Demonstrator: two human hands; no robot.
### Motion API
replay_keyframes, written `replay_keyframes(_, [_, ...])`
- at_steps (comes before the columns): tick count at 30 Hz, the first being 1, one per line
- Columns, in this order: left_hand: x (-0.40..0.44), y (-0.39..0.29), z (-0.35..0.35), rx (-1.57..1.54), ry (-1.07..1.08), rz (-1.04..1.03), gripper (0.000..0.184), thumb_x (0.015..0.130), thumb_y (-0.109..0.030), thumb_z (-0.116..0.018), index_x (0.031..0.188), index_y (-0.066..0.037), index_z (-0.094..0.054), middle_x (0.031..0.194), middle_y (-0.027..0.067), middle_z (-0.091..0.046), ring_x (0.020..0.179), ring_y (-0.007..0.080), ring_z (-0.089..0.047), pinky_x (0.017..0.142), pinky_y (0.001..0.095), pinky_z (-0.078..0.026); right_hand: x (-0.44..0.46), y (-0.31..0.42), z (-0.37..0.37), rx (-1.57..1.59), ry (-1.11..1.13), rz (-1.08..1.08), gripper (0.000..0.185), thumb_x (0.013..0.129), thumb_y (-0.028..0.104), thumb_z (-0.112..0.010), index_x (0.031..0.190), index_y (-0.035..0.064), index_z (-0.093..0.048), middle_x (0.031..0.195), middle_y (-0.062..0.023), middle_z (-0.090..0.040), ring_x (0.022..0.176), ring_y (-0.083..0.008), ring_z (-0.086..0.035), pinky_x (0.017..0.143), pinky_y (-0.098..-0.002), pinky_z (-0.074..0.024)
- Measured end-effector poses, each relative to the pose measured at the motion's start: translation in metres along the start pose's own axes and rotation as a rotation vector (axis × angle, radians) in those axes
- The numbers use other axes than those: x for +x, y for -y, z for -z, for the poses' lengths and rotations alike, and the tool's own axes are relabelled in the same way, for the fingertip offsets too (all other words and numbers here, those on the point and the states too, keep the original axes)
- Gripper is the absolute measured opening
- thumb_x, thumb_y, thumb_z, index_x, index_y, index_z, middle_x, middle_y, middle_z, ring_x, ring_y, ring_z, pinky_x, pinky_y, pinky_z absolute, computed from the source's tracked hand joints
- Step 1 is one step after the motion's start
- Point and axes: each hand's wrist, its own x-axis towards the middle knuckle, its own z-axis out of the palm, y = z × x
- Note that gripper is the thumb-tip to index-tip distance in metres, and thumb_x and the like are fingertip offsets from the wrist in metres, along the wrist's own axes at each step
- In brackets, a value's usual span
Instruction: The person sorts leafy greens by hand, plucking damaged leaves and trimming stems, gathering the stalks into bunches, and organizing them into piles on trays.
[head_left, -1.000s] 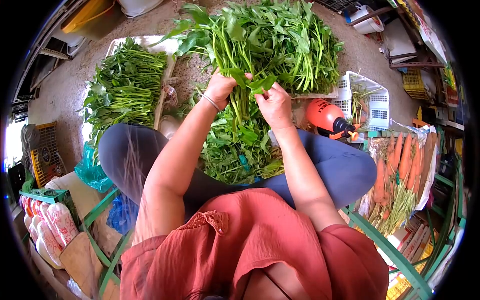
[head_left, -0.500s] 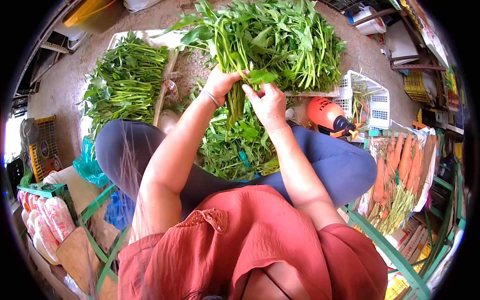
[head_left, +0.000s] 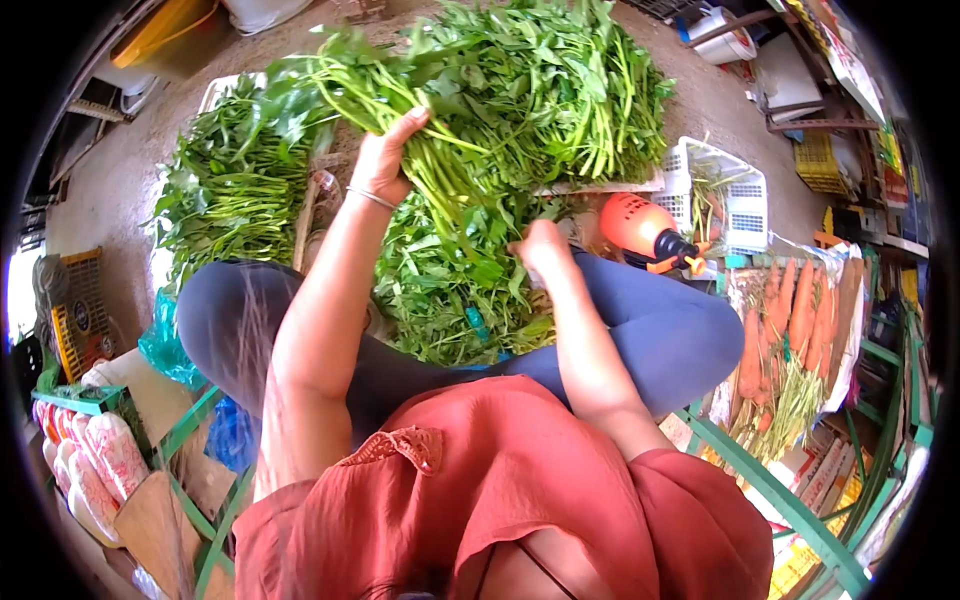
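My left hand [head_left: 388,160] is wrapped round the stems of a bunch of water spinach [head_left: 350,85], which is tilted with its leaves to the upper left and its cut ends to the lower right. Between my knees lies a loose heap of the same greens [head_left: 450,280]. At the right edge of that heap is my right hand [head_left: 545,248], low down; its fingers are blurred and partly hidden. A large stack of water spinach [head_left: 570,90] lies ahead, and another laid-out stack [head_left: 235,190] is to the left.
An orange pump sprayer [head_left: 640,225] stands beside my right knee, with a white plastic basket [head_left: 745,205] behind it. Carrots [head_left: 800,315] lie on a green-framed stand to the right. A teal plastic bag [head_left: 170,340] hangs at the left, near rolls of printed bags [head_left: 115,455].
My left hand has moved left with the bunch, tipping its leaves leftward. My right hand has come away from the bunch and dropped down to the right of the heap.
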Motion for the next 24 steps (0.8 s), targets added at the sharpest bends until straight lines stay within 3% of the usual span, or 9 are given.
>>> replay_keyframes(1, [-0.002, 0.002, 0.000, 0.024, 0.042, -0.013, 0.020, 0.078, -0.017, -0.061, 0.091, -0.004, -0.056, 0.083, 0.0083, -0.062, 0.070, 0.0190, -0.061, 0.067, 0.0341, -0.052, -0.010, 0.008, 0.018, -0.038, -0.018, 0.053, 0.031, 0.074, 0.023, -0.063, 0.095, 0.0012, -0.060, 0.095, -0.0209, -0.059, 0.092, -0.0299, -0.057, 0.079, -0.0348, -0.0441])
replay_keyframes(4, [-0.007, 0.006, 0.003, 0.056, 0.152, 0.076, 0.023, 0.077, -0.019, -0.062, 0.093, -0.003, -0.056, 0.082, 0.0104, -0.062, 0.071, 0.0193, -0.061, 0.068, 0.0340, -0.052, 0.007, 0.020, 0.030, 0.507, -0.608, 0.408, 0.038, 0.079, 0.034, -0.057, 0.098, 0.0023, -0.060, 0.090, -0.0161, -0.062, 0.084, -0.0284, -0.059, 0.073, -0.0357, -0.0459])
replay_keyframes(7, [-0.011, 0.007, 0.001, 0.092, 0.227, 0.109, 0.026, 0.077, -0.017, -0.062, 0.096, -0.001, -0.054, 0.082, 0.0114, -0.061, 0.073, 0.0207, -0.061, 0.069, 0.0348, -0.052, -0.012, 0.057, 0.060, 0.799, -0.296, 0.526, 0.034, 0.088, 0.029, -0.047, 0.097, 0.0000, -0.060, 0.092, -0.0072, -0.063, 0.078, -0.0140, -0.058, 0.072, -0.0257, -0.0446])
replay_keyframes(12, [-0.016, 0.011, -0.006, 0.131, 0.273, 0.110, 0.027, 0.076, -0.010, -0.060, 0.100, 0.000, -0.053, 0.086, 0.0108, -0.061, 0.075, 0.0197, -0.061, 0.068, 0.0333, -0.053, -0.013, 0.095, 0.063, 1.208, 0.082, 0.591, 0.033, 0.078, 0.026, -0.064, 0.097, -0.0005, -0.061, 0.090, -0.0065, -0.062, 0.075, -0.0086, -0.054, 0.066, -0.0205, -0.0422])
replay_keyframes(16, [-0.006, 0.016, 0.002, 0.190, 0.261, 0.077, 0.025, 0.074, -0.006, -0.059, 0.097, 0.000, -0.053, 0.083, 0.0102, -0.060, 0.073, 0.0200, -0.061, 0.067, 0.0331, -0.053, -0.013, 0.102, 0.045, 1.380, -0.120, 0.622, 0.028, 0.072, 0.016, -0.069, 0.094, -0.0004, -0.062, 0.082, -0.0039, -0.063, 0.071, -0.0079, -0.054, 0.064, -0.0186, -0.0424])
replay_keyframes(18, [-0.003, 0.017, 0.004, 0.219, 0.187, 0.057, 0.024, 0.073, -0.006, -0.059, 0.096, 0.000, -0.053, 0.082, 0.0099, -0.060, 0.072, 0.0203, -0.061, 0.066, 0.0332, -0.053, -0.015, 0.097, 0.038, 1.269, -0.150, 0.595, 0.021, 0.074, 0.014, -0.067, 0.090, 0.0002, -0.063, 0.078, -0.0041, -0.064, 0.069, -0.0078, -0.056, 0.064, -0.0198, -0.0437])
replay_keyframes(20, [0.000, 0.017, 0.007, 0.127, 0.044, 0.022, 0.023, 0.071, 0.000, -0.057, 0.094, 0.001, -0.053, 0.081, 0.0101, -0.061, 0.070, 0.0207, -0.061, 0.066, 0.0342, -0.052, -0.025, 0.090, 0.032, 0.868, -0.479, 0.661, 0.012, 0.075, 0.010, -0.063, 0.082, 0.0013, -0.063, 0.070, -0.0090, -0.063, 0.060, -0.0138, -0.058, 0.057, -0.0239, -0.0451])
replay_keyframes(21, [-0.003, 0.013, 0.006, 0.113, 0.007, 0.041, 0.021, 0.072, -0.001, -0.057, 0.092, 0.002, -0.053, 0.082, 0.0109, -0.061, 0.071, 0.0229, -0.061, 0.066, 0.0365, -0.053, -0.024, 0.079, 0.024, 0.732, -0.562, 0.701, 0.011, 0.077, 0.009, -0.061, 0.085, 0.0014, -0.063, 0.076, -0.0069, -0.064, 0.064, -0.0090, -0.056, 0.062, -0.0223, -0.0451])
replay_keyframes(24, [-0.001, 0.009, 0.014, 0.087, 0.049, 0.033, 0.021, 0.076, -0.011, -0.058, 0.092, 0.002, -0.056, 0.084, 0.0134, -0.061, 0.074, 0.0222, -0.061, 0.068, 0.0373, -0.052, -0.017, 0.042, 0.011, 0.389, -0.249, 0.373, 0.022, 0.071, 0.012, -0.063, 0.091, 0.0031, -0.062, 0.086, -0.0136, -0.063, 0.076, -0.0242, -0.061, 0.070, -0.0306, -0.0466])
